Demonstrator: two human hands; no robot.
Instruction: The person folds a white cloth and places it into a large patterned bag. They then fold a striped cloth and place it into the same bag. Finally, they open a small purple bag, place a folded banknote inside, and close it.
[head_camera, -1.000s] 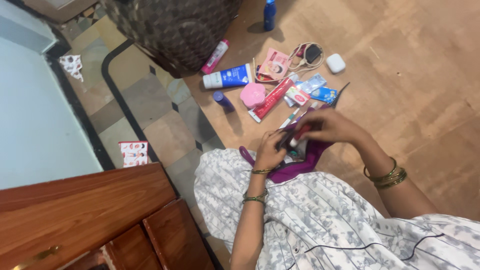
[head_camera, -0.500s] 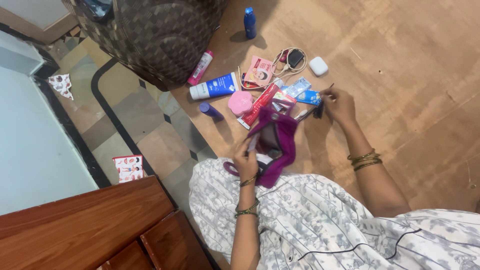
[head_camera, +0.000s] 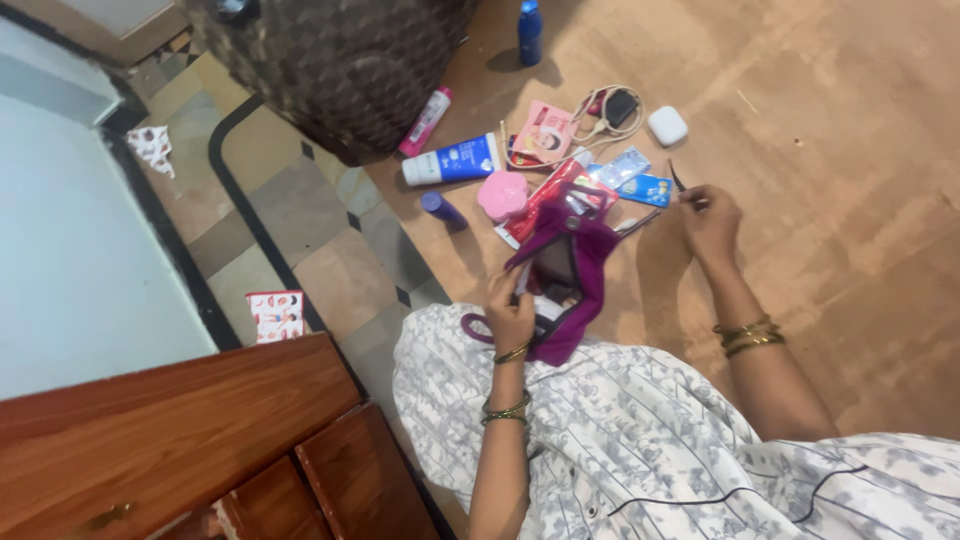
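Note:
My left hand (head_camera: 511, 312) grips the near edge of an open purple pouch (head_camera: 572, 268) that rests on my lap over a white patterned garment (head_camera: 640, 440). My right hand (head_camera: 710, 218) is stretched out over the brown floor and pinches a thin dark comb (head_camera: 679, 178) by its end. Just beyond the pouch lies a scatter of toiletries: a red tube (head_camera: 535, 205), a pink round case (head_camera: 503, 193), a blue and white tube (head_camera: 452, 161) and blue sachets (head_camera: 640, 186).
A dark woven bag (head_camera: 340, 60) stands at the top. Near it lie a pink tube (head_camera: 426, 120), a blue bottle (head_camera: 529, 30), a white earbud case (head_camera: 667, 125) and a coiled cable (head_camera: 605, 108). A wooden drawer unit (head_camera: 180, 440) is at bottom left.
My right hand left the pouch, reached out to the floor and picked up the dark comb. My left hand has kept hold of the pouch, which now hangs open.

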